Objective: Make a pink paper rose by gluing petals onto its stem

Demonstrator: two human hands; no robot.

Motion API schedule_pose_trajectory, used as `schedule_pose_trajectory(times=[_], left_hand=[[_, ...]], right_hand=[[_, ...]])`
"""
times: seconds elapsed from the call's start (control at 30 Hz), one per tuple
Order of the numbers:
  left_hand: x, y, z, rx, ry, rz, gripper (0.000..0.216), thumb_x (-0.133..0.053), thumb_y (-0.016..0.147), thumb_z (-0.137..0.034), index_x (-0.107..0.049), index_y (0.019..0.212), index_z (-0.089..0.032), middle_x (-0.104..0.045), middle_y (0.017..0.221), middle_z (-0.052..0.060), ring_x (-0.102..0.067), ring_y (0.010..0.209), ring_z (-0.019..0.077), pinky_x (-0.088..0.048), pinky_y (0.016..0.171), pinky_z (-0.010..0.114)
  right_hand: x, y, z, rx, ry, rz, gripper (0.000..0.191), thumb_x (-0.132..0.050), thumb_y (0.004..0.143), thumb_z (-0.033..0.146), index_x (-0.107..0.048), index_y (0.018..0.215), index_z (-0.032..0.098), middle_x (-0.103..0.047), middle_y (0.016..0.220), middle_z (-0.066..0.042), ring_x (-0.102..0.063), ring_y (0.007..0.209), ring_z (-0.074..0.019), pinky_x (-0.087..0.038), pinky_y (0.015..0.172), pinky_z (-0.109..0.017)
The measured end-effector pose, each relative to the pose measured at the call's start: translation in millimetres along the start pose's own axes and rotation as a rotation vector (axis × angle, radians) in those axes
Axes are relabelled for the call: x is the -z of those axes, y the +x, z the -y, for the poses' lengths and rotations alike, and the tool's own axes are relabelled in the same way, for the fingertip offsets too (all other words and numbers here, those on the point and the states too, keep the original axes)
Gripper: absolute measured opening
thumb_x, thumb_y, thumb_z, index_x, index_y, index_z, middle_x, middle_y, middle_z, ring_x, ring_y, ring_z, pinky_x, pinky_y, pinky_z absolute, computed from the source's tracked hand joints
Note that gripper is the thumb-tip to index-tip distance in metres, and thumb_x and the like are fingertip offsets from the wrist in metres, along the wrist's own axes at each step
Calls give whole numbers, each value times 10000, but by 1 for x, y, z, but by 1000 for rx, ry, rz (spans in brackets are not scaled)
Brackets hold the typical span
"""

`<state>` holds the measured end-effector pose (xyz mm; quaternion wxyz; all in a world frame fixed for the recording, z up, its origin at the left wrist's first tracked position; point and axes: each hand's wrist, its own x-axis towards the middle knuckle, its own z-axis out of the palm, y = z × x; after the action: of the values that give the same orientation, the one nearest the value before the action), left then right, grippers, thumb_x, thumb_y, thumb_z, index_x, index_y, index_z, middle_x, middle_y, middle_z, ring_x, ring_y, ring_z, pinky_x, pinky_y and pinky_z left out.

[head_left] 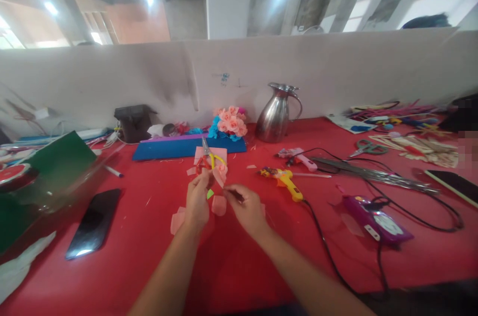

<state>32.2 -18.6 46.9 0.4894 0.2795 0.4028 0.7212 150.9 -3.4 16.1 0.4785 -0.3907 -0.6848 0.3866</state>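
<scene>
My left hand (198, 200) is closed around the base of a small pink paper flower (221, 172), beside its petals. My right hand (247, 207) is pinched just below and to the right of the flower; what sits between those fingertips is too small to make out. Just beyond the hands lie scissors (213, 158) with red and yellow handles, on a pink paper sheet (200, 152). Cut pink paper petals (219, 205) are scattered below and around my hands. A bright green scrap (210, 194) shows between them.
A blue foam block (179, 151) and a pink and blue flower bunch (232, 123) stand behind, near a steel jug (275, 114). Rightward lie a yellow glue gun (287, 184), a pink glue gun (301, 158), cords and a purple device (377, 221). A phone (93, 224) lies left.
</scene>
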Motion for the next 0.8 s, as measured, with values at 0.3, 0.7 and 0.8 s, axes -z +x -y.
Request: schedule_pose_trajectory(times=[0.3,0.7,0.8], left_hand=[[8,5,9,54,11,63,167,-714,630,-289,-689,739,-166,-672,737,14,-580,689,103,-414,723,231],[6,4,12,79,-26,70,189,-737,591,-234,-666,755,-173,-654,761,6,-579,692,93,-428,704,213],[6,4,12,59,17,99,194,-719,617,-254,-676,790,-176,-661,818,28,-587,742,113,-431,716,224]], right_hand=[[2,0,0,32,-28,-9,159,-527,814,294,-648,813,190,-684,796,-33,-624,727,-156,-485,675,-257],[1,0,10,-42,114,0,121,-564,765,254,-594,865,194,-650,744,-10,-613,697,-146,-471,628,-243],[1,0,9,-54,167,2,176,-581,756,250,-549,921,199,-620,722,7,-600,670,-135,-464,614,-240]])
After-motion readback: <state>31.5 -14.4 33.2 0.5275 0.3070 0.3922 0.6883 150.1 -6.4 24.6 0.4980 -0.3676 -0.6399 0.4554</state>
